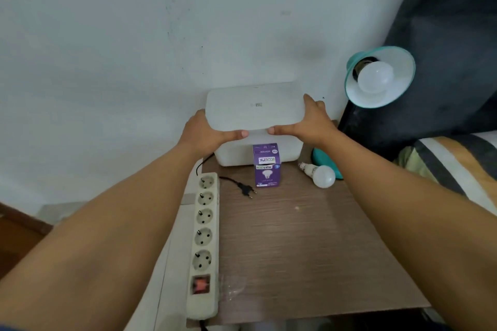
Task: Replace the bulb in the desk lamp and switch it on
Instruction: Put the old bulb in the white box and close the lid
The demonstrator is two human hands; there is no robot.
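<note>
- Head view: left hand (208, 129) and right hand (309, 121) clamp the white lid (255, 106) by its ends, lifted over the white box (234, 154).
- Lowered askew, I judge, it could topple the purple bulb carton (266, 166) just beneath the thumbs.
- Loose bulb (322, 176) lies below the right wrist and could roll off the wooden table (309, 250).
- Desk lamp (380, 76), bulb fitted, crowds the right; unplugged plug (246, 191) and power strip (204, 244) line the left edge.
</note>
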